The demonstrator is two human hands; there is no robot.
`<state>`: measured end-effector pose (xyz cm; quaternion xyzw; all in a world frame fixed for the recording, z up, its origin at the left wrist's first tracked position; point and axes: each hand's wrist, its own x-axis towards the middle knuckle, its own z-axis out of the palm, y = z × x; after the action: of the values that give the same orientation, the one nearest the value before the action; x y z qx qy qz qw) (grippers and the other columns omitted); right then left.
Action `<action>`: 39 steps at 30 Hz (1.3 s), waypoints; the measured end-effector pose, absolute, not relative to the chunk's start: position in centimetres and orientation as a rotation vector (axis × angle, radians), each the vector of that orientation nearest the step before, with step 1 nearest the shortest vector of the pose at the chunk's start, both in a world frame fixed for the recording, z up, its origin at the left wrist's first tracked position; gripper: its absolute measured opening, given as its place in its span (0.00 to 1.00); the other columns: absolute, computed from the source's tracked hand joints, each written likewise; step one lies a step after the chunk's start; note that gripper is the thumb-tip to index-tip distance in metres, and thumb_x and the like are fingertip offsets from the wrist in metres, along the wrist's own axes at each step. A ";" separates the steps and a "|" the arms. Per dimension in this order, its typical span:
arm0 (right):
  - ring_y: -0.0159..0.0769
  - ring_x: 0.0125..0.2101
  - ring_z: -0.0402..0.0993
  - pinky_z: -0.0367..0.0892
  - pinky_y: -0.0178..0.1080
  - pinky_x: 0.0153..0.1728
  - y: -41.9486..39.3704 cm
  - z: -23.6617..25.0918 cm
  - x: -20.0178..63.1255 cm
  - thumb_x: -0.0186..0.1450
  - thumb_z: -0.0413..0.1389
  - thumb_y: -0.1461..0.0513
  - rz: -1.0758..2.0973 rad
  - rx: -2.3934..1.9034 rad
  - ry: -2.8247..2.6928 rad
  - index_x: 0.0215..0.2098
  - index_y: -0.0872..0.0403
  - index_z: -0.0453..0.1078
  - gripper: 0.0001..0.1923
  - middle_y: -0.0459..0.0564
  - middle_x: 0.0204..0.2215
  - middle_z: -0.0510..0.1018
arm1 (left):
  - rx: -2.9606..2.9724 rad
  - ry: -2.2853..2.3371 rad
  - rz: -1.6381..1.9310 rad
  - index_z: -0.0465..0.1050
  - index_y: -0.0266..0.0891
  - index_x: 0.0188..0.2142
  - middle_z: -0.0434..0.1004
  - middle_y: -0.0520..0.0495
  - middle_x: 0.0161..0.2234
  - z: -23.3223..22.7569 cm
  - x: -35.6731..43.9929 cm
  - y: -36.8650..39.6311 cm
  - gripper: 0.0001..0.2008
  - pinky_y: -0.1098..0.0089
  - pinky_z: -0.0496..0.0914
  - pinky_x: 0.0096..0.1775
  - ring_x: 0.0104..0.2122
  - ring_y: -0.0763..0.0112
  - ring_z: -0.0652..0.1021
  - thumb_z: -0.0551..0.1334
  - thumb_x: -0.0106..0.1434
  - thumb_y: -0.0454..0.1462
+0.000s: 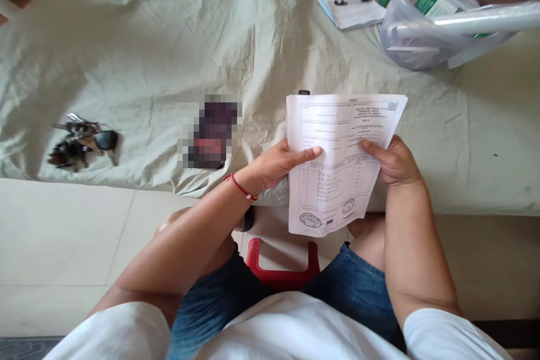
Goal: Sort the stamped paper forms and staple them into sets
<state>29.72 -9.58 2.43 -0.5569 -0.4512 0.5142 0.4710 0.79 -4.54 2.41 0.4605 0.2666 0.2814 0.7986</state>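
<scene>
Stool: red seat (282, 270) between the knees, closest of all, right below the paper.
Paper: printed form (337, 163) with round stamps at the bottom, held up over the near edge of the bed, lower part hanging past that edge.
Left hand: left hand (276, 166) on the left side of the form, thumb (310, 153) lying flat across the front, other fingers hidden behind; pinching the sheet.
Right hand: right hand (394, 160) on the right side of the form, thumb on the front, fingers tucked behind; pinching the sheet too.
Good hold: best kept flat with both sides level, thumbs off the print, soft grip so no creases.
Wrist: red thread band (242, 188) on the left wrist.
Bed sheet: wrinkled pale green sheet (147, 56) under everything.
Blurred thing: dark item (213, 132) near the front edge, left of the form; cannot tell what.
Keys: bunch of keys (82, 140) toward the left end, well apart.
Notepad: small pad with a pen (352, 8) near the far edge.
Tub: clear plastic tub (415, 28) in the far right corner, bottle and rolled papers inside.
</scene>
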 end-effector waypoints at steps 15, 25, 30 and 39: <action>0.60 0.63 0.87 0.77 0.66 0.72 -9.4 2.8 29.9 0.61 0.79 0.41 1.250 -1.418 -1.044 0.51 0.43 0.89 0.26 0.48 0.54 0.92 | 0.926 0.696 0.584 0.87 0.41 0.54 0.91 0.35 0.56 2.0 -0.2 -4.5 0.28 0.46 0.84 0.60 0.57 0.44 0.89 0.84 0.62 0.53; 0.59 0.44 0.93 0.88 0.66 0.54 -10.0 2.3 31.8 0.55 0.81 0.38 1.437 -1.608 -0.969 0.40 0.44 0.89 0.26 0.50 0.41 0.93 | 1.071 1.075 0.645 0.75 0.42 0.25 0.64 0.55 0.21 2.0 -1.0 -3.0 0.13 0.68 0.60 0.26 0.22 0.75 0.62 0.75 0.63 0.37; 0.59 0.43 0.93 0.88 0.65 0.54 -10.2 2.4 31.8 0.52 0.82 0.38 1.456 -1.644 -0.931 0.40 0.46 0.90 0.29 0.52 0.41 0.93 | 1.024 1.172 0.628 0.71 0.40 0.22 0.62 0.54 0.21 2.4 0.1 -3.3 0.16 0.70 0.56 0.25 0.21 0.78 0.61 0.70 0.65 0.30; 0.59 0.46 0.93 0.88 0.63 0.56 -11.2 2.5 32.5 0.53 0.82 0.39 1.539 -1.626 -0.950 0.45 0.48 0.91 0.31 0.54 0.47 0.93 | 1.110 1.144 0.625 0.63 0.42 0.22 0.58 0.56 0.21 1.7 0.4 -3.9 0.26 0.71 0.57 0.25 0.20 0.79 0.60 0.72 0.74 0.37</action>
<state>32.54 -11.24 2.49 -0.6270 -0.3663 0.5933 0.3473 0.43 -3.85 1.69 0.4896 0.5047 0.2758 0.6554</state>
